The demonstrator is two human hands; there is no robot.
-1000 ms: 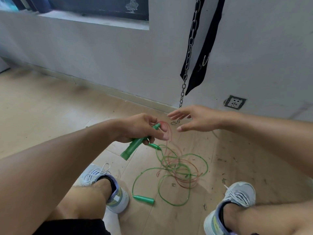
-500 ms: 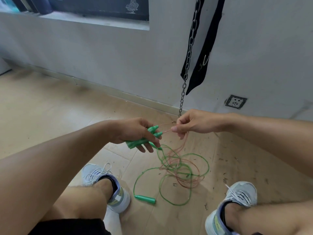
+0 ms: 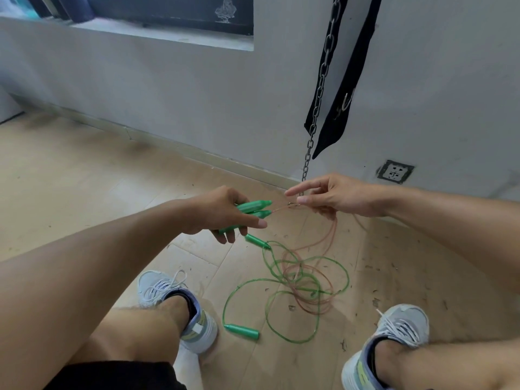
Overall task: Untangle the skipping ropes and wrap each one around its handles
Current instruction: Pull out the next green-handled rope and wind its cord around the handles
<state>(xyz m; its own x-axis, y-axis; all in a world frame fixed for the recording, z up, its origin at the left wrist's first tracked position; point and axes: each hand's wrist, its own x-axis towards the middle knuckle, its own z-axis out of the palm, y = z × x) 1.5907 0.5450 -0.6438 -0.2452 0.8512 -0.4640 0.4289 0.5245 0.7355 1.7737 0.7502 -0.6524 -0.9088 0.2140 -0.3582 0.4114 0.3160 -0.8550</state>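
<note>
My left hand point(image 3: 225, 212) grips two green handles point(image 3: 254, 209) side by side, their tips pointing right. A pink rope point(image 3: 327, 237) runs from those tips to my right hand point(image 3: 329, 197), which pinches it between thumb and fingers with the index finger stretched out. From there the pink rope drops to the floor into a tangle point(image 3: 304, 280) with a green rope point(image 3: 287, 330). The green rope's two handles lie on the floor: one point(image 3: 256, 241) just below my left hand, one point(image 3: 241, 331) near my left shoe.
A steel chain point(image 3: 320, 88) and a black strap point(image 3: 342, 88) hang down the grey wall just behind my hands. A wall socket point(image 3: 395, 171) sits low at the right. My two shoes point(image 3: 180, 302) point(image 3: 394, 342) flank the tangle on the wooden floor.
My left hand turned the two handles level with tips pointing right. My right hand closed in, pinched the pink rope at the tips and now draws it out to the right.
</note>
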